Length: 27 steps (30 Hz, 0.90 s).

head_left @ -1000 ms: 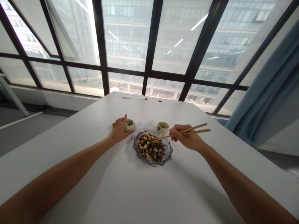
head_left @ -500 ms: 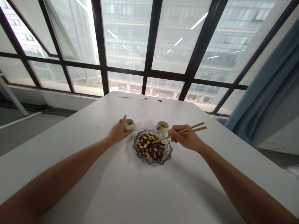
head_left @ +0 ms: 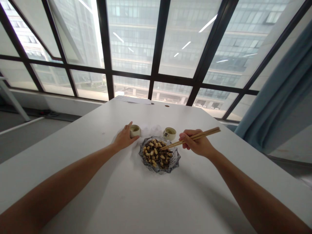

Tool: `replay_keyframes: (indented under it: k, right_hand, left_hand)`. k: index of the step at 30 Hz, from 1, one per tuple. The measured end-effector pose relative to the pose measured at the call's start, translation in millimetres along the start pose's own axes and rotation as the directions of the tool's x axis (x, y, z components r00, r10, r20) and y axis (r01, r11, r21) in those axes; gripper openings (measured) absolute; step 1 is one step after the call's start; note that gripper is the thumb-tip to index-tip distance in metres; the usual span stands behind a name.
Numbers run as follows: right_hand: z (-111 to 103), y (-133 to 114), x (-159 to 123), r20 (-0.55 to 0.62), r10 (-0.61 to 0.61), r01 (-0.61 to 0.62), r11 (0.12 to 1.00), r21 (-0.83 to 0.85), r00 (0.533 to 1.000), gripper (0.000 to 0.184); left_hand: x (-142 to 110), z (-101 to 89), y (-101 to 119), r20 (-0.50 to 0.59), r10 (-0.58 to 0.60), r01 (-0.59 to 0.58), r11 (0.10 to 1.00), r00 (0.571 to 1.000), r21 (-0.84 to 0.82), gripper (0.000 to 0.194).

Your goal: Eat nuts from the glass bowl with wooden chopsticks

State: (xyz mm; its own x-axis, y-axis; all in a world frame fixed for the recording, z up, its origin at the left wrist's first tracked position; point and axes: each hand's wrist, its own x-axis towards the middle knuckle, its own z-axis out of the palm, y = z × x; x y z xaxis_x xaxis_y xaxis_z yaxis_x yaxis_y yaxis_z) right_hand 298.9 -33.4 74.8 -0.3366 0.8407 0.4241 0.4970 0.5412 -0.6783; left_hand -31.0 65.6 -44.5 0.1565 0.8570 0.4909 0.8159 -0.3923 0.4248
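Observation:
My left hand (head_left: 123,137) curls around the left side of a small pale-green teacup (head_left: 135,133), its thumb in front and fingers behind. My right hand (head_left: 195,143) grips a pair of wooden chopsticks (head_left: 206,133) that slant down to the left. Their tips reach into a scalloped clear glass bowl (head_left: 175,164) in the middle. Dark sunflower seeds and pale pistachio-like nuts (head_left: 156,151) lie mixed in it. Whether the tips pinch a piece is too small to tell. A matching teacup (head_left: 169,133) with a dark written character stands behind the bowl's right side.
Between the two teacups sit white, partly see-through items (head_left: 151,130), hard to make out. Papers (head_left: 134,100) and a small round brown spot (head_left: 167,106) are at the far end of the white table (head_left: 117,191). Windows rise beyond; a blue curtain (head_left: 270,97) hangs at right.
My right hand has shifted slightly right, and the chopsticks' rear ends have come together. Their tips have moved a little right within the bowl. My left hand stays at the teacup.

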Motion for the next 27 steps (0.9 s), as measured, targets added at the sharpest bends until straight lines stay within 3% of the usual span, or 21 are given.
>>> replay_keyframes:
  k: [6,11,16,22,27]
  right_hand:
    - [1.4,0.7,1.9,-0.136,0.111,-0.097,0.989,0.107,0.984,0.063]
    - [-0.7,4.7,9.9,-0.284,0.24,-0.114,0.91,0.398,0.928,0.063]
    - [-7.6,8.9,16.5,-0.221,0.381,-0.171,0.764,0.622,0.898,0.059]
    - [-9.9,12.7,18.1,-0.201,0.415,-0.181,0.714,0.676,0.887,0.059]
    - [-8.6,15.3,17.0,-0.256,0.332,-0.133,0.807,0.575,0.908,0.059]
  left_hand:
    - [0.3,-0.1,-0.7,0.006,0.0,0.0,1.0,1.0,-0.008,0.085]
    - [0.9,1.0,-0.8,0.015,-0.012,0.012,1.0,1.0,0.0,0.084]
    - [1.0,0.6,-0.5,0.018,-0.016,0.016,1.0,1.0,-0.004,0.084]
    - [1.0,0.8,-1.2,0.019,-0.025,0.025,1.0,1.0,-0.005,0.083]
    - [1.0,1.2,-2.1,0.006,-0.012,0.012,1.0,1.0,-0.002,0.081]
